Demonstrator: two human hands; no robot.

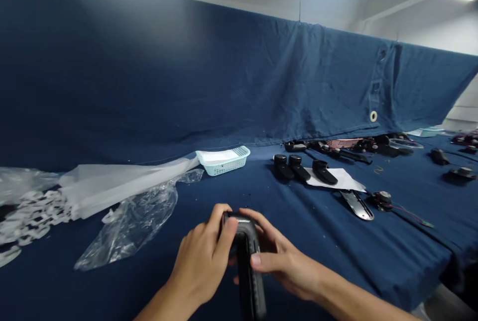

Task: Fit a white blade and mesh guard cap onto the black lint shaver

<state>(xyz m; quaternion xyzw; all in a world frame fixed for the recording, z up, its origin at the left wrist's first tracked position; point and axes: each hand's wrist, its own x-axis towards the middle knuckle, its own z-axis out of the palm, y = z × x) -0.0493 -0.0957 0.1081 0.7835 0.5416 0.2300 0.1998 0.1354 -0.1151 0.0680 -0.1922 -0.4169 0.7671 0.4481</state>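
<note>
Both hands hold one long black plastic handle-shaped part [249, 271] low in the middle of the view, above the blue-covered table [317, 241]. My left hand [203, 256] wraps its upper end from the left, fingers over the top. My right hand [280, 256] grips it from the right, thumb pressed on its side. The part's lower end runs out of view at the bottom.
Three similar black parts [298, 169] lie on a white sheet [341, 179] ahead right, with a flat cover [356, 205] and a small wired motor [383, 199]. A pale basket [224, 160], clear plastic bags [130, 216] and white pieces [30, 216] lie left. A blue curtain [224, 77] backs the table.
</note>
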